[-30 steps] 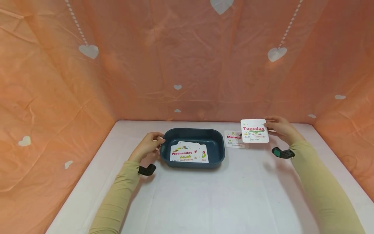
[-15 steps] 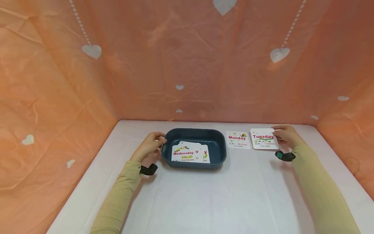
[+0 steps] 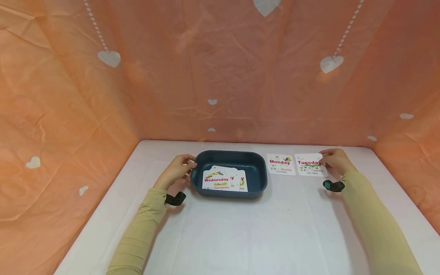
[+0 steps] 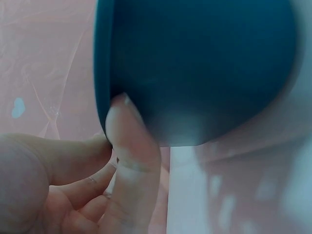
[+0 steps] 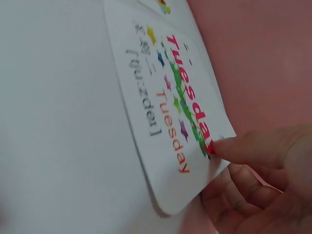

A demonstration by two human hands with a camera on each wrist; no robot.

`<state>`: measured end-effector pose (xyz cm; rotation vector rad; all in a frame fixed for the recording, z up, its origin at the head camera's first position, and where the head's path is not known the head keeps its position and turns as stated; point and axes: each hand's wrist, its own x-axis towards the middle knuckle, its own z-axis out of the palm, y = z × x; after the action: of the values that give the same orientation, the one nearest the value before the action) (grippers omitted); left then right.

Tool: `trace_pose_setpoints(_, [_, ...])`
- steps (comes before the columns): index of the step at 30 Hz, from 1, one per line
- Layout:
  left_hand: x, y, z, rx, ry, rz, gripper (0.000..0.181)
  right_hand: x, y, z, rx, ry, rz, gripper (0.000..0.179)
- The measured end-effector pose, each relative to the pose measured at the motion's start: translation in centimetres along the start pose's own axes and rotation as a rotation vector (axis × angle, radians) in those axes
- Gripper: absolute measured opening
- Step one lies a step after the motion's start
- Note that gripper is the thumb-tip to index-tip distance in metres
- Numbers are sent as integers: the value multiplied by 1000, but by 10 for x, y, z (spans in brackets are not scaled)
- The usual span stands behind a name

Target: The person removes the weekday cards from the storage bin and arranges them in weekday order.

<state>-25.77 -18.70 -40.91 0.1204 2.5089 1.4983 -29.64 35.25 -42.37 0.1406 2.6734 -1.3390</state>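
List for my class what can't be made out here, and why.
Head view: full headings on the cards behind the Wednesday card, covered by overlapping cards.
Head view: the lower edge of the Wednesday card, hidden by the near rim of the tray.
Right wrist view: most of the Monday card, cut off by the top edge.
Left wrist view: much of the tray, cut off at top.

The tray [image 3: 255, 177] is dark blue. The white Tuesday card [image 5: 168, 114] carries red lettering [image 5: 194, 103] and multicoloured stars [image 5: 184, 130]. The curtain [image 3: 237, 76] is orange with white hearts [image 3: 331, 64]; the sleeves [image 3: 141, 225] are beige, the table [image 3: 240, 236] white.
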Motion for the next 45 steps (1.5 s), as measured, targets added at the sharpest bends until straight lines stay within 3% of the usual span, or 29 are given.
trace_pose_setpoints(13, [-2, 2, -1, -1, 3, -8, 33, -3, 2, -3, -95, 12, -11, 50])
trace_pose_setpoints(35, [0, 0, 2, -19, 15, 1, 33, -4, 0, -3, -91, 29, 58, 47])
trace_pose_setpoints(45, [-1, -1, 1, -9, 14, -2, 33, -7, -2, -2, -92, 35, 46, 45])
